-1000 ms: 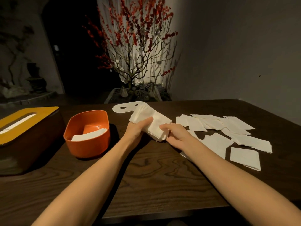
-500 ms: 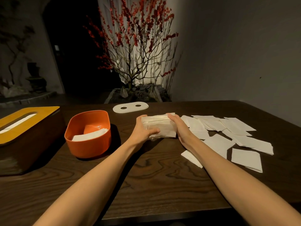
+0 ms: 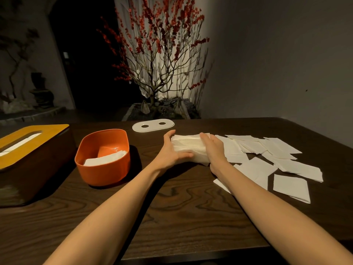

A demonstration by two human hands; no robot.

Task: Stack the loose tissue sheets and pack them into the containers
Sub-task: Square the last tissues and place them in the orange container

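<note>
Thick stack of white tissue sheets [image 3: 188, 148] sits on the dark wood-grain table [image 3: 172, 211], just right of the orange oval plastic tub [image 3: 104, 156]. Left hand [image 3: 169, 150] cups its left end, thumb curled over the near edge; right hand [image 3: 213, 150] clamps the right end (fingertips hidden behind the stack). Tub holds a few sheets, count unclear. Loose white tissue squares [image 3: 267, 159] lie further right of the tub. White oval lid w/ two holes [image 3: 153, 125] lies behind-right of it. Brown tissue box w/ yellow slotted top [image 3: 28, 155] sits left, cut off by frame edge.
</note>
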